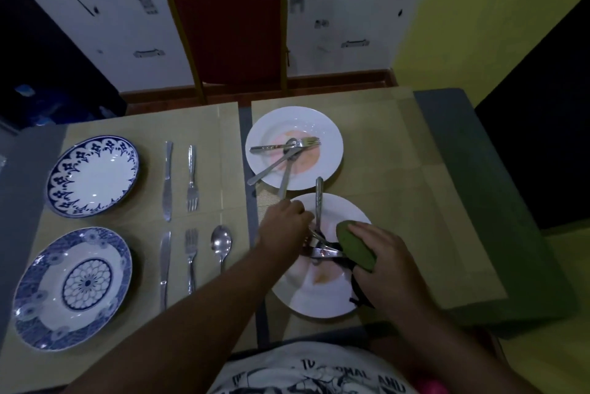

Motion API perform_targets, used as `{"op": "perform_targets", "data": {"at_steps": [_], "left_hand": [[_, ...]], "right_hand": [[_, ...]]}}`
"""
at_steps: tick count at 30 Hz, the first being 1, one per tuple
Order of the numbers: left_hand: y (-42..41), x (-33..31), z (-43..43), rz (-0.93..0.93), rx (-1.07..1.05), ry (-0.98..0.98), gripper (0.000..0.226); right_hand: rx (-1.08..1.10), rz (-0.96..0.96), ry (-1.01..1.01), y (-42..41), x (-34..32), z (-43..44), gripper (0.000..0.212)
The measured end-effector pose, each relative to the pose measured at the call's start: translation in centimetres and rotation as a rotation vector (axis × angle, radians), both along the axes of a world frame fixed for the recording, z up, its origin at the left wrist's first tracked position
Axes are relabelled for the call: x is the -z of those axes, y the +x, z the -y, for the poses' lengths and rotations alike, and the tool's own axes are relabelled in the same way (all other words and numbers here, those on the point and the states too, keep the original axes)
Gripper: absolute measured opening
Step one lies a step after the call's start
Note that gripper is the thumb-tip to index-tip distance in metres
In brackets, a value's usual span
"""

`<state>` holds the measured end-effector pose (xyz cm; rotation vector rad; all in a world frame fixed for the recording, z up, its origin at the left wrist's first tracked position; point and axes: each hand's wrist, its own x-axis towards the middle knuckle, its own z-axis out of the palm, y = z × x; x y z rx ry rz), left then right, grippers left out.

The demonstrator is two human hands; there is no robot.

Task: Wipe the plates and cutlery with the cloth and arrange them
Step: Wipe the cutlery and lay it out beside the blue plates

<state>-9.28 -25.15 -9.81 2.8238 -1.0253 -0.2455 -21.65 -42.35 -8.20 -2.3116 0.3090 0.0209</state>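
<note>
nearest, the left hand (284, 227) has its fingers closed on cutlery (322, 251) over the near white plate (306, 294), while the right hand (386, 259) grips a green cloth (354, 245) pressed against that cutlery. to the left lie two blue patterned plates (71, 290) with knives, forks and a spoon (221, 242) in rows. farther on the bench (447, 189), a second white plate (329, 135) carries crossed cutlery. a red chair (228, 26) stands beyond.

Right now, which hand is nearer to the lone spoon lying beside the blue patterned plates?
Left. The left hand is over the near white plate, just right of the spoon. The right hand, holding the green cloth, sits farther right, beyond the left hand.
</note>
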Motion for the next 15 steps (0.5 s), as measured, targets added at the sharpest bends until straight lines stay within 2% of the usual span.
{"op": "perform_targets", "data": {"at_steps": [4, 9, 15], "left_hand": [[0.8, 0.5, 0.8, -0.011, 0.077, 0.115, 0.028], [1.8, 0.0, 0.8, -0.096, 0.118, 0.096, 0.013], [1.6, -1.4, -1.0, -0.363, -0.081, -0.058, 0.010]], "right_hand": [[0.042, 0.003, 0.007, -0.8, 0.1, 0.8, 0.070], [0.112, -0.024, 0.028, -1.4, 0.0, 1.0, 0.072], [0.151, 0.006, 0.001, -1.2, -0.2, 0.3, 0.071]]}}
